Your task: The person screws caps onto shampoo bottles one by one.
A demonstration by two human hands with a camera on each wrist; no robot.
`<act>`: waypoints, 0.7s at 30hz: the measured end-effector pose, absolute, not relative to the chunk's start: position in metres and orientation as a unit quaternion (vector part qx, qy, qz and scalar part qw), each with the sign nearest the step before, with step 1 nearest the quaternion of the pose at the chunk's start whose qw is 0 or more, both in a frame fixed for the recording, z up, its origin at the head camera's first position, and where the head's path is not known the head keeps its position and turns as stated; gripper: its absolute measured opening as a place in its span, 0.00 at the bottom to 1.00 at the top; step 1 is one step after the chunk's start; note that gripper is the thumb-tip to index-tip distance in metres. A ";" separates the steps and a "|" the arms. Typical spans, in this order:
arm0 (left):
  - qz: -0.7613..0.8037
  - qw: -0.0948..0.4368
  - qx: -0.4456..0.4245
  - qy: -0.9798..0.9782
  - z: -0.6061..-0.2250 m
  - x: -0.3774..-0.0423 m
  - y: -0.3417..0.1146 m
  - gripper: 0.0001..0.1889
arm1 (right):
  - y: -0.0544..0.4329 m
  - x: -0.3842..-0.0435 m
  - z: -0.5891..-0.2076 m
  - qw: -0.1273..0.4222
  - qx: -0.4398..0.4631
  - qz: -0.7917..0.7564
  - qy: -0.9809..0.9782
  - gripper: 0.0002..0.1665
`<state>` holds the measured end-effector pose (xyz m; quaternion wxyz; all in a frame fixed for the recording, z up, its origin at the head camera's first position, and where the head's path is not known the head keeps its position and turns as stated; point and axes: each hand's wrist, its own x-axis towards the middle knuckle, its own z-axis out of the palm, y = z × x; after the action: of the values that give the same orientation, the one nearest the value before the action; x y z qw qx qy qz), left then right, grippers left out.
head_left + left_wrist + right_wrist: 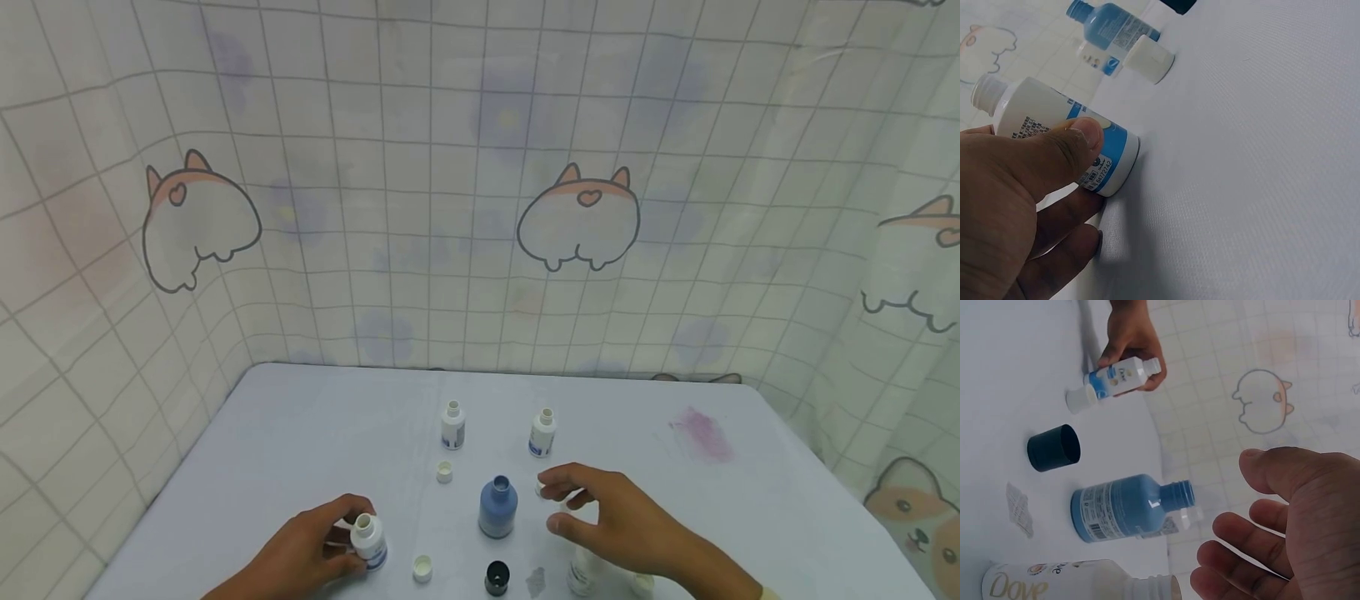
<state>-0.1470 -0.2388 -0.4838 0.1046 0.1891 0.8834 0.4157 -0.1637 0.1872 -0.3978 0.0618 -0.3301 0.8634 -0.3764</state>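
Observation:
My left hand [303, 546] grips a small white uncapped bottle [369, 543] with a blue label; the thumb presses on its side in the left wrist view. Whether its base touches the table is unclear. A white cap [422, 569] lies to its right. In the middle stands a blue uncapped bottle [498, 510], with a dark cap [497, 578] in front of it. My right hand [618, 517] hovers right of the blue bottle, fingers apart and loosely bent, holding nothing. Below it stands a white Dove bottle [1054, 581], partly hidden by the hand in the head view.
Two white uncapped bottles stand farther back, one left [453, 427] and one right [542, 435]. A white cap [444, 472] sits before the left one. Another white cap [641, 585] is at the front right. The white table [315, 433] has a pink stain [703, 433].

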 end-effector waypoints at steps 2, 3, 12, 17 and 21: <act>0.417 0.103 0.191 0.883 -0.484 -0.147 -0.239 0.27 | 0.186 -0.164 -0.398 0.068 -0.327 -0.376 0.864 0.25; 0.417 0.102 0.192 0.883 -0.484 -0.147 -0.239 0.27 | 0.185 -0.164 -0.398 0.071 -0.325 -0.377 0.864 0.25; 0.419 0.102 0.196 0.881 -0.485 -0.148 -0.239 0.27 | 0.178 -0.162 -0.399 0.088 -0.314 -0.377 0.867 0.25; 0.413 0.102 0.192 0.884 -0.484 -0.147 -0.239 0.27 | 0.174 -0.161 -0.399 0.094 -0.308 -0.377 0.868 0.24; 0.404 0.103 0.181 0.891 -0.483 -0.147 -0.238 0.27 | 0.171 -0.160 -0.400 0.099 -0.308 -0.380 0.866 0.24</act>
<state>-0.1468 -0.2384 -0.4827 0.1033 0.1814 0.8905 0.4041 -0.1603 0.1711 -0.3999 0.0995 -0.3084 0.8664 -0.3799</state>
